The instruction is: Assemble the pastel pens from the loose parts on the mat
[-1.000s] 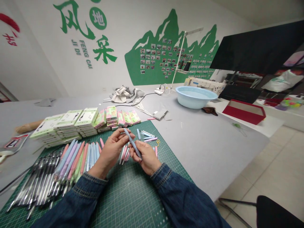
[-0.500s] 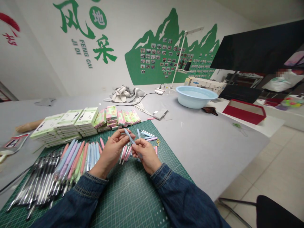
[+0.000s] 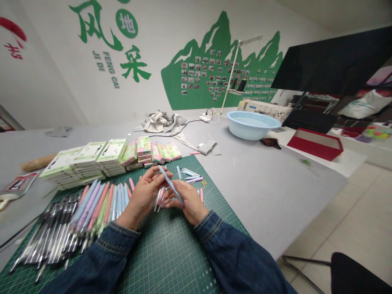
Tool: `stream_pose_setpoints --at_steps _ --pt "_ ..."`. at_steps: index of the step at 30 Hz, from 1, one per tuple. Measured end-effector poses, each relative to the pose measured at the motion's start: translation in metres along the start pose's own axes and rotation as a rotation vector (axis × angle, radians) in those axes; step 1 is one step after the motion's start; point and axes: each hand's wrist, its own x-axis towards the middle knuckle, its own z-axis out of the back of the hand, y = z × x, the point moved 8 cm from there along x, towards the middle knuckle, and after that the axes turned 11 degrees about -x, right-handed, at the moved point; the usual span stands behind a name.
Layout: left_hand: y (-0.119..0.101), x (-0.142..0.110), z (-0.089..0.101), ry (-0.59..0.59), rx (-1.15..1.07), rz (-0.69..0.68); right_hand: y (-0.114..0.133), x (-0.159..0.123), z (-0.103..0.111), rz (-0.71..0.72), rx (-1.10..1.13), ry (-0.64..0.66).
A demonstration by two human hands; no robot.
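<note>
A light blue pen [image 3: 170, 182] is held aslant between my two hands, above a green cutting mat [image 3: 159, 253]. My left hand [image 3: 143, 195] pinches its upper end between thumb and fingers. Around the lower end, my right hand [image 3: 190, 200] has its thumb and fingers closed. Below and behind the hands lie several pink and white pen parts [image 3: 159, 200], partly hidden. Beyond my right hand are blue and purple pen pieces [image 3: 192, 178]. To the left, coloured pens [image 3: 101, 200] lie in a row beside many clear, black-tipped pens [image 3: 49, 232].
Stacked white boxes [image 3: 112, 153] and pink-green small boxes [image 3: 143, 149] stand behind the pens. Crumpled grey cloth [image 3: 162, 121] lies at the back. A blue basin [image 3: 253, 126] and a red box [image 3: 315, 143] sit to the right. A black chair [image 3: 355, 273] stands at lower right.
My right hand's fingers shifted along the pen's lower half, curling round it and then loosening. My left hand stays nearly still on the upper end.
</note>
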Motion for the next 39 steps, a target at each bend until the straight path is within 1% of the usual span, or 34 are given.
stream_pose_setpoints --at_steps 2,3,6,7,10,11,15,16,17,19,20,21,24,26,28,31,33,36,39 --pt "0.000 0.000 0.000 -0.006 0.005 0.001 0.003 0.000 0.005 0.026 -0.029 -0.062" --pt "0.000 0.000 0.000 -0.008 0.005 0.004 0.002 -0.001 0.005 0.019 -0.037 -0.055" --pt "0.001 0.000 0.001 -0.009 -0.002 0.022 -0.001 -0.001 -0.004 -0.029 0.004 0.047" --pt "0.001 0.000 0.001 -0.012 -0.006 0.023 0.000 -0.001 -0.004 -0.025 0.014 0.043" --pt "0.001 -0.001 0.002 -0.016 -0.005 0.015 0.004 -0.001 0.003 0.028 -0.018 -0.043" --pt "0.001 -0.001 0.001 -0.016 -0.003 0.016 0.004 -0.001 0.004 0.034 -0.030 -0.040" --pt "0.002 -0.002 0.001 -0.012 -0.027 0.039 0.000 -0.003 -0.010 -0.041 0.013 0.138" --pt "0.002 -0.002 0.001 -0.012 -0.034 0.040 0.000 -0.003 -0.010 -0.044 0.024 0.134" --pt "0.002 -0.002 0.002 -0.012 -0.037 0.037 0.001 -0.003 -0.008 -0.031 0.023 0.100" --pt "0.001 -0.002 0.003 -0.012 -0.030 0.024 0.003 -0.001 0.000 0.017 -0.004 -0.004" --pt "0.001 -0.002 0.003 -0.011 -0.024 0.018 0.003 -0.001 0.003 0.034 -0.017 -0.029" --pt "0.001 -0.002 0.002 -0.008 -0.020 0.016 0.001 0.000 0.003 0.037 -0.019 -0.024" --pt "0.001 -0.003 -0.003 0.027 -0.028 0.029 -0.007 0.000 -0.007 -0.016 0.049 0.118" --pt "0.003 -0.003 -0.004 0.037 -0.051 0.041 -0.008 -0.002 -0.012 -0.040 0.093 0.176" --pt "0.005 0.000 0.005 -0.024 -0.098 0.047 -0.002 -0.004 -0.012 -0.026 0.105 0.175" --pt "0.008 0.004 0.030 -0.194 -0.211 0.029 0.015 -0.008 -0.012 0.034 0.103 0.153" --pt "0.010 0.006 0.042 -0.259 -0.279 0.026 0.024 -0.011 -0.014 0.068 0.081 0.164" --pt "0.012 0.006 0.049 -0.274 -0.328 0.039 0.027 -0.013 -0.017 0.101 0.050 0.191" --pt "0.015 0.005 0.046 -0.252 -0.324 0.072 0.022 -0.012 -0.018 0.109 0.042 0.182"
